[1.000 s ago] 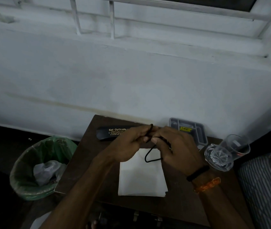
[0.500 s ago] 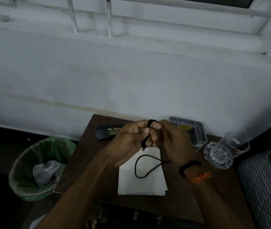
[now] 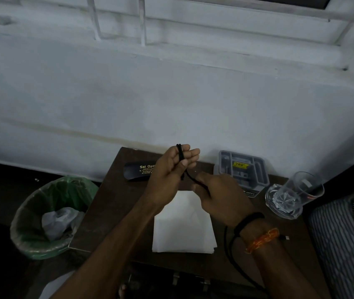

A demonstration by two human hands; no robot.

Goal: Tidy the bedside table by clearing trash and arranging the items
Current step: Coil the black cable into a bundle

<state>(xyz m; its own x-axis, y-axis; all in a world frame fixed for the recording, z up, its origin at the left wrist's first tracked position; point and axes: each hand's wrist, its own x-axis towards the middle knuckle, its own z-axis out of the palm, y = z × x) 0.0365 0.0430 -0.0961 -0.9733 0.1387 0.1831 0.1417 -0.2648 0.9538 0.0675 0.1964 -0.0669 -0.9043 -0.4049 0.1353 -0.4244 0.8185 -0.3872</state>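
Observation:
A thin black cable (image 3: pixel 180 155) is folded over in my left hand (image 3: pixel 169 171), which is raised above the dark wooden bedside table (image 3: pixel 115 203). The cable runs down into my right hand (image 3: pixel 219 197), which pinches it just below and to the right. Its loose end with a small plug (image 3: pixel 285 237) trails past my right wrist over the table's right side. Under my hands lies a folded white paper napkin (image 3: pixel 182 229).
A black spectacle case (image 3: pixel 137 170) lies at the back of the table. A grey organiser tray (image 3: pixel 242 169) and a clear glass (image 3: pixel 294 195) stand at the back right. A green-lined bin (image 3: pixel 48 214) with trash sits left of the table. A striped mattress (image 3: pixel 348 238) borders the right.
My left hand has lifted with the folded cable. My right hand has slid down and right along the cable, and the hanging loop over the napkin is gone; the plug end now trails at the right.

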